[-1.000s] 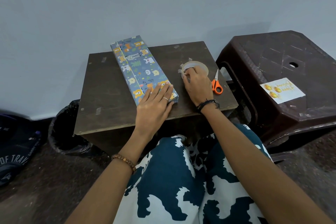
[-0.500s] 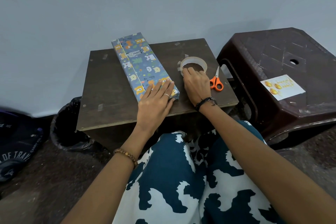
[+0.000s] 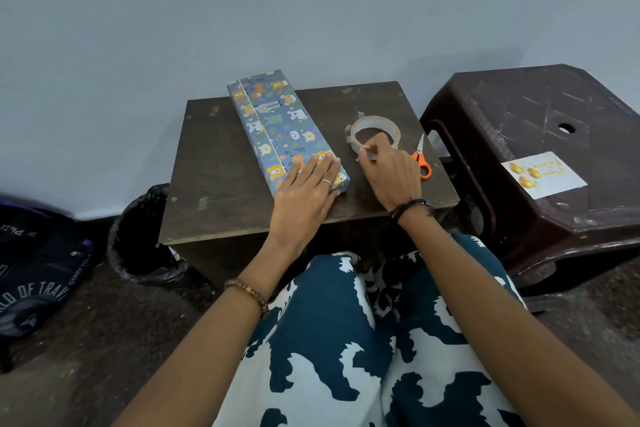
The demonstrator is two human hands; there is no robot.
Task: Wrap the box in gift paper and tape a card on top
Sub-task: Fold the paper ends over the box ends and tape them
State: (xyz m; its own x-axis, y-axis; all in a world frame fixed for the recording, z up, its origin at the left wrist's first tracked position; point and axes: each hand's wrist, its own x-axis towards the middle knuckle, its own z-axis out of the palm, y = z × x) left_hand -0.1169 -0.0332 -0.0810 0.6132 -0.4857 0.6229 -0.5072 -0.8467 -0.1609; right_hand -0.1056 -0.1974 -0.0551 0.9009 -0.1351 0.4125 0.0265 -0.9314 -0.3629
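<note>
Wrapped box [image 3: 284, 128] lies under the flat left hand [image 3: 308, 191]; just beside it, the right hand [image 3: 391, 170] pinches a tape strip [image 3: 369, 154].

In front of you a plain pale blue-grey wall [image 3: 311, 10] fills the upper half. Against it stands a small dark brown wooden table [image 3: 221, 163]. Off its right edge sits a dark maroon plastic stool [image 3: 540, 107]. Below, the floor [image 3: 86, 340] is dark and speckled, evenly lit.
</note>
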